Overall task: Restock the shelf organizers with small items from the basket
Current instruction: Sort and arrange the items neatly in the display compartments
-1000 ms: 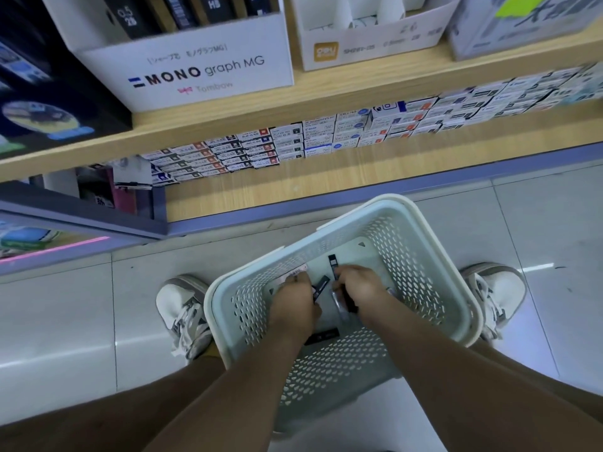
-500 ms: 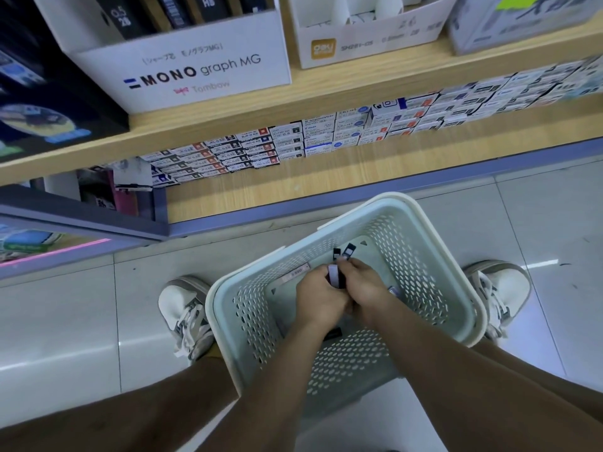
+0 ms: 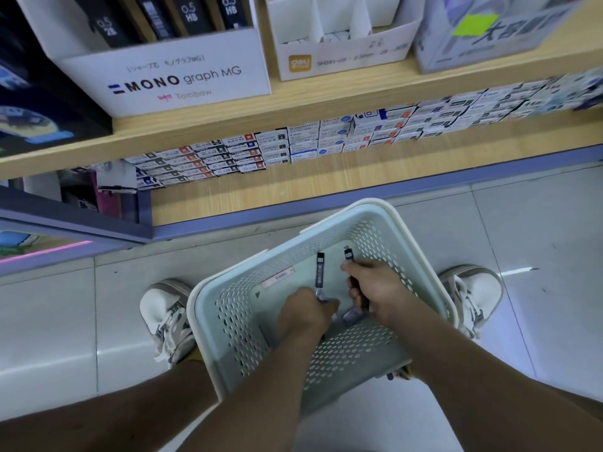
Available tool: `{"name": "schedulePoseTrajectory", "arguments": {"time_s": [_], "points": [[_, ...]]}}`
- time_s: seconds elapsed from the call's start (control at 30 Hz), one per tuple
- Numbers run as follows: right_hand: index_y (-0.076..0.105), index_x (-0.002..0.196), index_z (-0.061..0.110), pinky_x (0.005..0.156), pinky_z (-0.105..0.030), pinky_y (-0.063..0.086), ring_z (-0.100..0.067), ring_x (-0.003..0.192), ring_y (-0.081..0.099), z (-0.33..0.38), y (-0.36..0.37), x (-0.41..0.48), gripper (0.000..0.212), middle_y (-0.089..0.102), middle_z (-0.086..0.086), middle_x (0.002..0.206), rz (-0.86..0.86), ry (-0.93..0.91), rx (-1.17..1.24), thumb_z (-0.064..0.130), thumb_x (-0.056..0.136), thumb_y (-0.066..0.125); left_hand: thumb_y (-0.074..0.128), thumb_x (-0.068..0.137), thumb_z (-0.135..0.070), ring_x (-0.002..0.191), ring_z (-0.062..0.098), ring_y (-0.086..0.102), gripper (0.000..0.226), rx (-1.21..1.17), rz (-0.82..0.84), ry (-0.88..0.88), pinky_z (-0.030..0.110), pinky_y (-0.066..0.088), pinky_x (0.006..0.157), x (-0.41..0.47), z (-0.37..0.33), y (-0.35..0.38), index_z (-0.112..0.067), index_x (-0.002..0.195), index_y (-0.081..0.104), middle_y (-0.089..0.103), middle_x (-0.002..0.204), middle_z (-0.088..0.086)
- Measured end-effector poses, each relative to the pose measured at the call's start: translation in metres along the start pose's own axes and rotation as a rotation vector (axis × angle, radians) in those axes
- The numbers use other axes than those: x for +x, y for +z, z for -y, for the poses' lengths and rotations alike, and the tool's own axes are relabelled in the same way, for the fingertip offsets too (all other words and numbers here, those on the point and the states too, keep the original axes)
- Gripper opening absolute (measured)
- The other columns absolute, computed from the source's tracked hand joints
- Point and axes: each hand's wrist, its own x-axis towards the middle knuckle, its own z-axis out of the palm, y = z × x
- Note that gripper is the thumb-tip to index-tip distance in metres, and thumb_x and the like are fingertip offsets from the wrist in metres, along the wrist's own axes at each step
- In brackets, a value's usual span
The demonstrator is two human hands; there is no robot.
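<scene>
A pale green perforated basket [image 3: 228, 308] sits on the floor between my feet. Both hands are down inside it. My right hand [image 3: 375, 288] grips a few dark lead cases, one [image 3: 348, 254] sticking out above the fingers. My left hand [image 3: 305, 313] pinches a small pale case [image 3: 321, 295] near the basket floor. One dark slim case [image 3: 320, 269] lies loose on the bottom, and a purple-grey case [image 3: 354, 316] lies between my hands.
Above stands a wooden shelf with a white MONO graph MG organizer [image 3: 169, 76] holding dark lead packs, a white divided organizer [image 3: 346, 57] beside it, and a purple box [image 3: 496, 37] at right. Rows of small boxes [image 3: 293, 145] fill the lower shelf. My shoes [image 3: 169, 314] flank the basket.
My hands were pressed together over one case; now they have parted. The right hand moved right holding cases, the left dropped toward the basket floor. A dark case now lies loose.
</scene>
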Motion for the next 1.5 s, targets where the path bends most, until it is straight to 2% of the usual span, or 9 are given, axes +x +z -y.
{"name": "schedulePoseTrajectory", "arguments": {"time_s": [0.13, 0.3, 0.43, 0.6, 0.77, 0.9, 1.13, 1.33, 1.5], "points": [[0.059, 0.078, 0.009, 0.040, -0.021, 0.028, -0.018, 0.045, 0.040, -0.003, -0.007, -0.006, 0.019, 0.051, -0.004, 0.052, 0.035, -0.066, -0.032, 0.018, 0.093, 0.064, 0.060, 0.077, -0.038, 0.078, 0.020, 0.063, 0.021, -0.069, -0.012, 0.016, 0.025, 0.046, 0.063, -0.001, -0.006, -0.001, -0.018, 0.083, 0.066, 0.064, 0.079, -0.003], [0.056, 0.070, 0.004, 0.046, -0.025, 0.027, -0.021, 0.049, 0.044, 0.005, -0.006, -0.021, 0.021, 0.055, -0.014, 0.055, 0.052, -0.085, -0.108, 0.003, 0.091, 0.056, 0.057, 0.085, -0.020, 0.053, 0.013, 0.048, 0.017, -0.579, 0.135, 0.047, 0.016, 0.035, 0.044, -0.027, -0.016, -0.030, -0.014, 0.071, 0.064, 0.062, 0.065, -0.002], [0.056, 0.069, 0.014, 0.041, -0.020, 0.025, -0.013, 0.040, 0.037, 0.021, -0.010, -0.057, 0.028, 0.047, -0.002, 0.050, 0.145, -0.118, -0.129, 0.027, 0.092, 0.065, 0.060, 0.088, -0.021, 0.049, 0.011, 0.039, 0.015, -0.684, 0.267, 0.195, 0.021, 0.025, 0.046, -0.052, -0.019, -0.060, -0.011, 0.079, 0.064, 0.054, 0.066, 0.004], [0.063, 0.084, 0.011, 0.037, -0.019, 0.021, -0.009, 0.040, 0.033, 0.046, -0.012, -0.108, 0.019, 0.047, 0.000, 0.052, 0.226, -0.248, -0.093, 0.029, 0.089, 0.069, 0.069, 0.087, -0.017, 0.057, 0.011, 0.048, 0.008, -0.640, 0.237, 0.337, 0.020, 0.035, 0.052, -0.090, -0.028, -0.100, -0.009, 0.084, 0.068, 0.059, 0.061, 0.001], [0.060, 0.086, 0.009, 0.036, -0.019, 0.023, -0.007, 0.041, 0.049, 0.078, -0.004, -0.161, 0.014, 0.060, 0.000, 0.060, 0.260, -0.383, 0.112, 0.020, 0.092, 0.064, 0.059, 0.089, 0.004, 0.081, 0.023, 0.060, 0.015, -0.757, 0.325, 0.481, 0.022, 0.050, 0.066, -0.134, -0.042, -0.153, -0.008, 0.092, 0.069, 0.068, 0.086, 0.012], [0.057, 0.100, 0.007, 0.034, -0.018, 0.028, -0.013, 0.050, 0.049, 0.112, -0.006, -0.199, 0.021, 0.060, -0.007, 0.070, 0.267, -0.419, 0.156, 0.024, 0.092, 0.064, 0.058, 0.088, 0.007, 0.072, 0.023, 0.070, 0.021, -0.882, 0.293, 0.588, 0.024, 0.056, 0.059, -0.175, -0.055, -0.203, -0.006, 0.104, 0.055, 0.071, 0.081, 0.014], [0.055, 0.090, 0.012, 0.033, -0.015, 0.021, -0.010, 0.041, 0.042, 0.175, -0.006, -0.285, 0.014, 0.051, -0.002, 0.058, 0.429, -0.567, -0.123, 0.024, 0.095, 0.059, 0.049, 0.098, -0.026, 0.051, 0.019, 0.060, 0.015, -0.542, 0.222, 0.776, 0.021, 0.047, 0.043, -0.240, -0.074, -0.286, -0.016, 0.109, 0.052, 0.066, 0.067, 0.008], [0.057, 0.099, 0.012, 0.038, -0.021, 0.026, -0.009, 0.041, 0.039, 0.207, 0.002, -0.324, 0.026, 0.047, 0.004, 0.055, 0.371, -0.756, -0.215, 0.030, 0.086, 0.071, 0.041, 0.101, -0.009, 0.054, 0.008, 0.045, 0.026, -0.178, 0.132, 0.930, 0.018, 0.038, 0.047, -0.258, -0.087, -0.325, -0.030, 0.108, 0.055, 0.059, 0.070, -0.003], [0.044, 0.126, 0.003, 0.040, -0.021, 0.031, -0.011, 0.041, 0.043, 0.213, 0.009, -0.311, 0.059, 0.052, 0.004, 0.053, 0.263, -0.799, -0.275, 0.029, 0.083, 0.075, 0.058, 0.093, -0.005, 0.052, 0.007, 0.053, 0.021, -0.322, 0.023, 0.903, 0.018, 0.044, 0.048, -0.258, -0.089, -0.335, -0.012, 0.110, 0.067, 0.070, 0.076, 0.004]]}}
